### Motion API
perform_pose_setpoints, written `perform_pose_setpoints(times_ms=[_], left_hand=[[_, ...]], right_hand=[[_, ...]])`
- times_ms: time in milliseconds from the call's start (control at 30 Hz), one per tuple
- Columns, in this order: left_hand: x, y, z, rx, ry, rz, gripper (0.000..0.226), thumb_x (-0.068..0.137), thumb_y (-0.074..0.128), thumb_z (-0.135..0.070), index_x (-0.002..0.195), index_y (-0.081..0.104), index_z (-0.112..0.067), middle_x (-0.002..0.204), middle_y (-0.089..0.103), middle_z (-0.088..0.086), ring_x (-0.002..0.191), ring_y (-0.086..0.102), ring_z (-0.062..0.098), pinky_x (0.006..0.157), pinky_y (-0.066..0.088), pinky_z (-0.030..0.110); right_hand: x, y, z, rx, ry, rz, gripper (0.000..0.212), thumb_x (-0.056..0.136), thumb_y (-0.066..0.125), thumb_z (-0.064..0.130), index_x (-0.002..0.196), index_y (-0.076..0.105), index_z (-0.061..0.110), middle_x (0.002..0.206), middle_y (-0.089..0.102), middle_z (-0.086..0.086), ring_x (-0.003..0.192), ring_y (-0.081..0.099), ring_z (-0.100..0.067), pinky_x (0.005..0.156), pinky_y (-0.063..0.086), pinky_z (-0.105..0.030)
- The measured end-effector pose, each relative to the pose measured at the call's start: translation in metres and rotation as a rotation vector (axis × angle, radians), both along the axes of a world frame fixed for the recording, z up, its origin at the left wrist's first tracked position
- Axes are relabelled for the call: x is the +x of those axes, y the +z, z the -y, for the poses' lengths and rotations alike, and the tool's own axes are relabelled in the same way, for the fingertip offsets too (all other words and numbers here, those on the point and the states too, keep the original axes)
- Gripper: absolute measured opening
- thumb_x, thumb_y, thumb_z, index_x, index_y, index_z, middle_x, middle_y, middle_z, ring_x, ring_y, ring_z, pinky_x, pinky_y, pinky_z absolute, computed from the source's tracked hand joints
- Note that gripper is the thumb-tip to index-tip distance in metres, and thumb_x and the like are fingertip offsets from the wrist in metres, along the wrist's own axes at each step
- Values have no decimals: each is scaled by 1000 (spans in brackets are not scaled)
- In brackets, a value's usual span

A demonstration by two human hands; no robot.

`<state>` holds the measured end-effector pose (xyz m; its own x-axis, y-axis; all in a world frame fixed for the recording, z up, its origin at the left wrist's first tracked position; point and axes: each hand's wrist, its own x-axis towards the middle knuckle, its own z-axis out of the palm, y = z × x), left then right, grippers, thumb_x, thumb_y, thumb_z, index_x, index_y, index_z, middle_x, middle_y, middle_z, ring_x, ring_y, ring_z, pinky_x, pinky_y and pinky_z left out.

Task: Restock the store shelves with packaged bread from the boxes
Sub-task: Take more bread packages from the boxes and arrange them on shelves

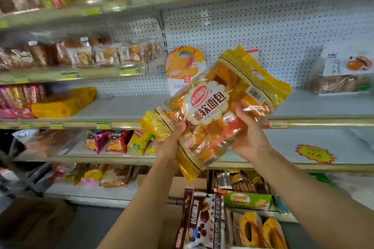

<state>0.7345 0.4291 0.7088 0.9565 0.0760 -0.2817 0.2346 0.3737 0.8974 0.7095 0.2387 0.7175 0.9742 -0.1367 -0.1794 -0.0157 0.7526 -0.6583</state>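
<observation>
both hands gripping tilted bread bag, bare shelf behind

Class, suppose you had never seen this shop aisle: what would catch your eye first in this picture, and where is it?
First, the big yellow bread bag, tilted at centre frame, gripped by the left hand and right hand. Behind it stands a white-and-orange pouch on the mostly bare middle shelf, and an open box of packets sits lower right.
</observation>
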Motion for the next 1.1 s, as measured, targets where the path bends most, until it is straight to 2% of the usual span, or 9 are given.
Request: perform_pose_setpoints(times_ms=[100,233,300,467,600,733,867,1000,1100], left_hand=[[6,29,-41,43,26,19,59,72,86,-29,111,47,-9,95,68,12,82,70,27,77,59,47],[24,58,-85,37,-9,119,125,41,96,-49,144,31,-22,128,62,14,113,62,35,101,46,59],[30,73,-100,83,-60,150,135,38,94,-55,150,26,-24,144,51,12,130,50,35,112,35,58],[51,106,-119,126,-91,211,109,67,86,-44,151,21,-15,151,42,12,138,40,32,116,27,51],[71,138,-118,121,-99,323,109,68,87,-46,151,23,-17,151,42,11,139,38,33,116,26,51],[96,172,-110,138,-126,400,128,37,93,-62,144,38,-18,144,52,6,131,50,31,111,35,59],[116,198,-105,109,-242,437,75,60,91,-33,125,59,-14,110,74,8,100,71,28,97,51,56],[126,212,-97,261,-429,546,77,57,92,-17,127,58,-10,114,73,3,115,65,22,110,40,48],[146,227,-91,239,-401,524,78,61,89,-11,127,47,-5,123,65,-1,125,54,17,104,36,38]], right_hand=[[5,15,-34,-6,12,50,48,80,77,33,125,64,21,119,70,-9,109,66,-32,97,48,-53],[11,33,-73,-38,-10,62,59,72,81,34,126,62,18,118,70,-9,114,63,-32,107,39,-54],[15,42,-85,-76,-45,50,66,65,85,34,125,63,18,116,71,-8,114,63,-31,109,38,-53],[25,73,-99,-109,-122,71,54,64,82,24,115,67,16,117,70,-8,115,62,-30,103,45,-51],[35,102,-100,-121,-186,83,41,66,79,17,105,68,14,100,69,-5,90,65,-20,66,56,-32],[55,132,-97,-86,-233,121,25,79,75,12,102,67,16,102,70,-5,99,65,-22,85,56,-38],[77,157,-86,-96,-265,156,26,80,76,14,105,67,15,100,72,-5,106,66,-25,96,53,-44],[101,179,-70,-81,-255,191,24,82,74,13,105,67,14,104,73,-10,103,68,-25,97,52,-46],[118,194,-62,-131,-256,216,23,84,73,12,105,66,14,105,73,-9,103,67,-25,97,52,-47]])
